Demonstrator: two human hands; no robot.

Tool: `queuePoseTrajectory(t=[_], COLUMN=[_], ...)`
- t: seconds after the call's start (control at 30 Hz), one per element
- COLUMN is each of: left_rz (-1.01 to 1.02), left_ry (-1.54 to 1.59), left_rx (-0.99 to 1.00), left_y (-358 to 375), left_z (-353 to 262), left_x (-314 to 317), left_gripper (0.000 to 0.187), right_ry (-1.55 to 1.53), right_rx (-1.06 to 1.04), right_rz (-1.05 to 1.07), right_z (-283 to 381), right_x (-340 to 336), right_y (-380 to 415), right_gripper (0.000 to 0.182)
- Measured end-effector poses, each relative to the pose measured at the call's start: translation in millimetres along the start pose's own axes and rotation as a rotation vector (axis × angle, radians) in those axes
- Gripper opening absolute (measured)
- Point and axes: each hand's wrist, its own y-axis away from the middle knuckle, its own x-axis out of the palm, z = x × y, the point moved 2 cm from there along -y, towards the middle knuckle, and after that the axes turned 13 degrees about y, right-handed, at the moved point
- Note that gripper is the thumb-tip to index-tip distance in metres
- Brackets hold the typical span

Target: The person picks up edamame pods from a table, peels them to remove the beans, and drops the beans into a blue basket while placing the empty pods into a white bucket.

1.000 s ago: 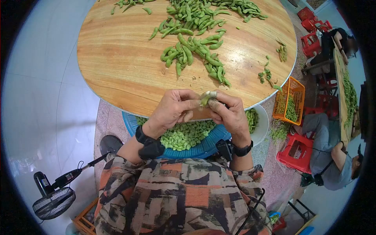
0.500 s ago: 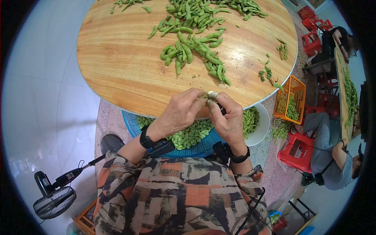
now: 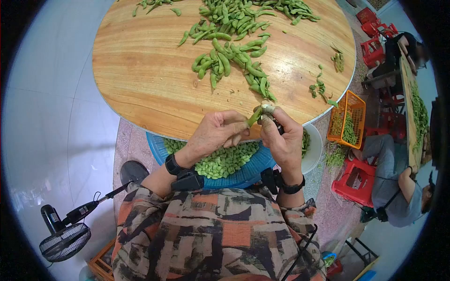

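Note:
Over the near edge of the round table, my left hand (image 3: 215, 131) pinches the lower end of a green edamame pod (image 3: 254, 116). My right hand (image 3: 283, 140) is closed at the pod's upper end, its forefinger tip wrapped in something pale. A small dark object (image 3: 279, 127) shows in the right hand's curled fingers; its kind cannot be made out. Below both hands, a blue basket (image 3: 262, 174) holds many shelled green beans (image 3: 225, 161). A white bucket (image 3: 315, 154) with pods in it stands partly hidden behind the right hand.
Heaps of edamame pods (image 3: 229, 56) lie on the wooden tabletop (image 3: 140, 70), with stem scraps (image 3: 319, 88) at its right. An orange crate (image 3: 358, 112) stands right of the table near a red stool (image 3: 354, 182). Other people sit farther right; a fan (image 3: 65, 241) is lower left.
Both hands have shifted, the right one rightward and slightly up. They have drawn apart, so the pod between them now shows, along with more of the beans below.

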Motion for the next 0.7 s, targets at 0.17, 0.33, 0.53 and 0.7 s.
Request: queuePoseTrajectory(t=[0.17, 0.33, 0.53, 0.7], left_rz=[-0.093, -0.187, 0.0, 0.125], left_ry=[0.077, -0.264, 0.309, 0.646], left_rx=[0.045, 0.208, 0.011, -0.063], left_y=[2.0, 5.2, 4.5, 3.0], left_z=[-1.0, -3.1, 10.0, 28.2], left_x=[-0.9, 4.9, -4.1, 3.4], left_gripper=[0.014, 0.014, 0.012, 0.013], right_ry=[-0.478, -0.46, -0.513, -0.609], right_rx=[0.226, 0.229, 0.218, 0.242], right_rz=[0.2, 0.279, 0.371, 0.388], right_z=[-4.8, -10.1, -14.9, -19.4], right_x=[-1.3, 9.1, 6.5, 3.9], right_y=[-4.4, -2.0, -3.9, -3.2], right_gripper=[0.026, 0.022, 0.015, 0.015])
